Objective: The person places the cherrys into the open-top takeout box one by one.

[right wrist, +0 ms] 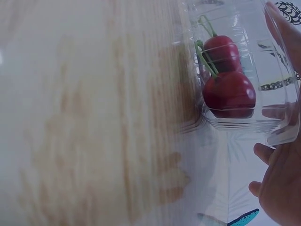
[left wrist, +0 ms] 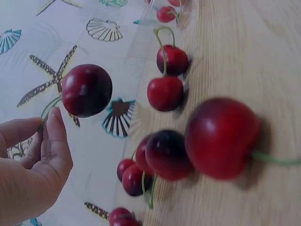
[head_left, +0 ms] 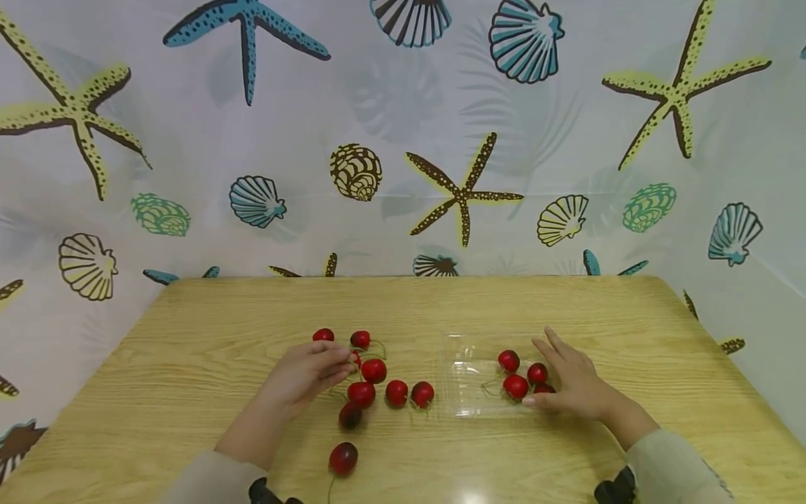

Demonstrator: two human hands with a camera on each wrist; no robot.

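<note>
My left hand (head_left: 308, 374) pinches the thin green stem of a dark red cherry (left wrist: 87, 90) between thumb and fingers. That cherry hangs clear of the wood in the left wrist view. More cherries (head_left: 362, 395) lie loose around and below this hand, some with stems showing. My right hand (head_left: 576, 381) rests at the right end of a clear plastic container (head_left: 462, 406), with thumb and fingers spread and fairly straight against it. Several cherries (right wrist: 229, 94) sit inside the container, near its right end; the hand partly covers one of them.
A single cherry (head_left: 343, 459) lies apart, close to the front of the wooden table (head_left: 189, 364). Two cherries (head_left: 397, 394) are between the pile and the container. Behind the table hangs a cloth (head_left: 302, 126) printed with starfish and shells.
</note>
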